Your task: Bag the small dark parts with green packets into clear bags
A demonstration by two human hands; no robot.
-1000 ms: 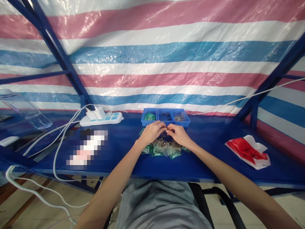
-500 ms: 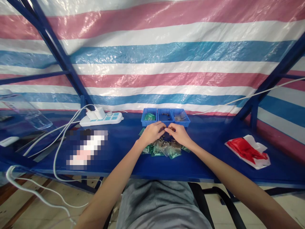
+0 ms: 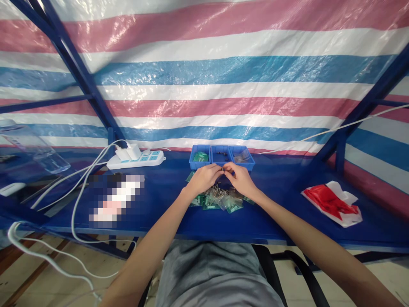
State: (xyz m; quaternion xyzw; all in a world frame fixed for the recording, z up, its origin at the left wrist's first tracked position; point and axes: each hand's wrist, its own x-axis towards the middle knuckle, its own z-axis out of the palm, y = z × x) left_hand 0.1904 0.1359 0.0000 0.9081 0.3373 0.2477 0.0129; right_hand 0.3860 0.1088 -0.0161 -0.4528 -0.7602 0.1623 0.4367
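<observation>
My left hand (image 3: 204, 177) and my right hand (image 3: 239, 178) meet fingertip to fingertip above a pile of small parts. Both are closed in a pinch around a tiny dark piece (image 3: 223, 169), too small to name. Below them lie green and clear little plastic packets (image 3: 207, 200) and small dark metal-looking parts (image 3: 220, 189), partly hidden by my hands. Just behind stand three joined blue bins. The left bin (image 3: 191, 164) holds green packets, the middle bin (image 3: 213, 158) a few dark parts, and the right bin (image 3: 251, 165) clear packets.
A white power strip (image 3: 156, 158) with plugs and white cables (image 3: 83, 179) lies to the left. Farther left are a clear bottle (image 3: 47, 155) and a white object (image 3: 12, 189). A red and white plastic bag (image 3: 334, 204) rests on the blue table (image 3: 275, 221) at right.
My right hand's fingers have shifted slightly and straightened toward the left fingertips. The tiny dark piece between them now shows. The bins and pile are unmoved.
</observation>
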